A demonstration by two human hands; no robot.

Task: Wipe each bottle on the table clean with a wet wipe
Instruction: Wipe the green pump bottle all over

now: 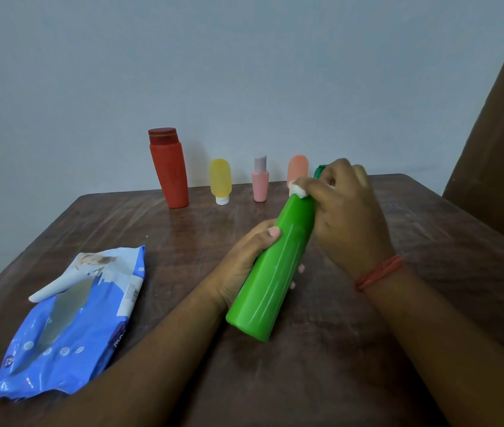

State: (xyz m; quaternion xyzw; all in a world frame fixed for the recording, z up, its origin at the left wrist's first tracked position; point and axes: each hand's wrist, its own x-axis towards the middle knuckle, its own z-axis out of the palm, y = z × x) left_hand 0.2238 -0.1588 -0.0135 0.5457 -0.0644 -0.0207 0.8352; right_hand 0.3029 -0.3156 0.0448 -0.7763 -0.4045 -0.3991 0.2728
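Left hand fingers clamp tall green plastic bottle tilted above the table, right hand fingers pinch white wet wipe at its neck; four back-row bottles likely remain.

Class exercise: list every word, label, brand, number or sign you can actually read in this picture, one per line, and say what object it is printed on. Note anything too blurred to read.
"mo": partial white letters on the dark patch of the blue wet-wipe pack; the rest is cut off.
Round emblem at the pack's lower left corner: too blurred to read.
Fine print on the pack's white side panel: too small to read.
Green bottle, red bottle, yellow bottle, pink bottle, peach bottle: no readable text.
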